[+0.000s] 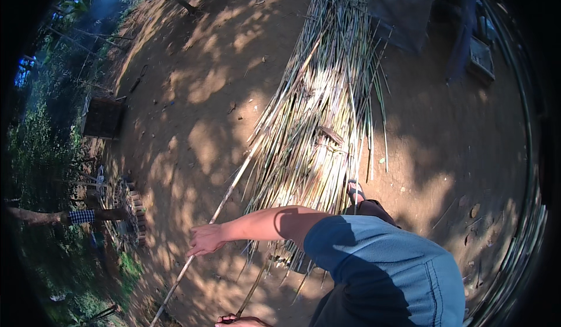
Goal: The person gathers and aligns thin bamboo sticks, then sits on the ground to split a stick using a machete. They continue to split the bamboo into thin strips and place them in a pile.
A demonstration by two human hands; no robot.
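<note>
Blue-sleeved arm (380, 263) low in view | upper hand (205, 239) closed on long cane (234, 181) | lower hand (239, 321) at frame edge, gripping thin stick (254, 289) | cane bundle (321, 111) just beyond hands, on dirt ground (193, 93)

A blue short sleeve (374, 251) of soft cloth is worn on the upper arm, with a stitched seam seen running down its right side, and the forearm below it is left bare. Both hands, the left hand (205, 239) and the right hand (242, 322), are bare, with no gloves, rings or watch to be seen. Dark trousers (374, 209) are worn, and a dark sandal (355, 190) with a strap is seen on one foot.
</note>
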